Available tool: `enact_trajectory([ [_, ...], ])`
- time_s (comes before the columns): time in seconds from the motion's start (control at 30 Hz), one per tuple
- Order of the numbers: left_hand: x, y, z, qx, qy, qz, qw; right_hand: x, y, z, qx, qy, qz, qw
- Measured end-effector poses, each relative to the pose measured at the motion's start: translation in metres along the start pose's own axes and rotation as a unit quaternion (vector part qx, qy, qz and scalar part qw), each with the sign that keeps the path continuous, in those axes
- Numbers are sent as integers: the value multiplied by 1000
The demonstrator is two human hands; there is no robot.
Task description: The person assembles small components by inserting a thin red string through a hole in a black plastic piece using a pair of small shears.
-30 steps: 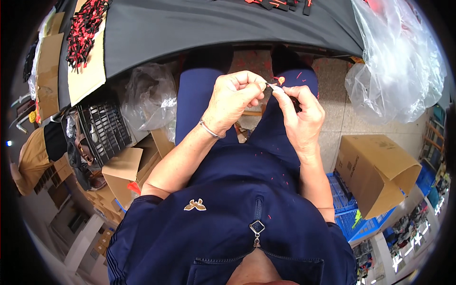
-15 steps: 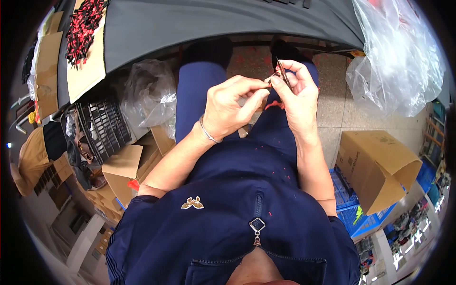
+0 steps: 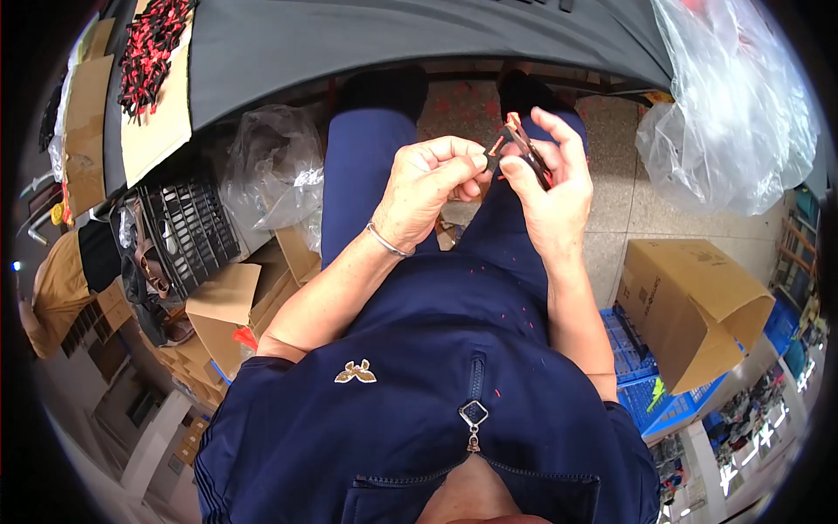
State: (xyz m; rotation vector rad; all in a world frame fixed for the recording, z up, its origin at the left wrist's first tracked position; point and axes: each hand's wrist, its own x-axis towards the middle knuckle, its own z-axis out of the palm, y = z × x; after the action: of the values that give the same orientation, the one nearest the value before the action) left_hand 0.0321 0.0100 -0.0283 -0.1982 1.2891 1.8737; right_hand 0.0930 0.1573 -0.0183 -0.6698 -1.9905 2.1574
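Over my lap, my left hand (image 3: 422, 190) pinches a small black-and-red strip (image 3: 495, 150) between thumb and fingertips. My right hand (image 3: 560, 199) is closed around dark thread snips (image 3: 531, 155), with the index finger raised away from them. The snips' tips point toward the strip, and a bit of red shows at them. Whether the blades touch the strip, I cannot tell. At the far left of the black-covered table (image 3: 375, 39), a pile of similar black-and-red pieces (image 3: 154, 59) lies on a cardboard sheet (image 3: 162, 144).
Clear plastic bags hang at the right (image 3: 729, 131) and lie below the table at left (image 3: 275, 162). A black crate (image 3: 192, 231) and an open carton (image 3: 229, 301) stand left. At right, another carton (image 3: 690, 301) sits on a blue crate (image 3: 650, 393). Red scraps dot my clothes.
My hands have drawn slightly apart. The snips have tilted, with more of their dark body showing, and my right index finger has lifted. The strip in my left hand shows more clearly.
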Motion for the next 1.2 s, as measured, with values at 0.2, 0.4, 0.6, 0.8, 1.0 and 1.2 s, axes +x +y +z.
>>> enact_trajectory([
  [0.2, 0, 0, 4, -18, -3, 0, 1000, -7, 15, -11, -315, 80, -256, 910],
  [0.4, 3, -1, 4, -11, 7, 3, 1000, -3, 17, -12, -298, 75, -215, 927],
  [0.6, 7, 7, 6, 30, 25, 22, 999, 8, 11, -10, -344, 72, -262, 899],
  [0.8, -1, 32, -10, 84, 30, 53, 995, 10, 22, -11, -230, 79, -135, 960],
  [1.0, 2, 128, -88, -10, 77, 323, 943, 11, 17, -8, -108, 39, -68, 991],
  [1.2, 40, 170, -108, -98, 140, 381, 909, 18, 11, 0, -104, 37, -55, 992],
])
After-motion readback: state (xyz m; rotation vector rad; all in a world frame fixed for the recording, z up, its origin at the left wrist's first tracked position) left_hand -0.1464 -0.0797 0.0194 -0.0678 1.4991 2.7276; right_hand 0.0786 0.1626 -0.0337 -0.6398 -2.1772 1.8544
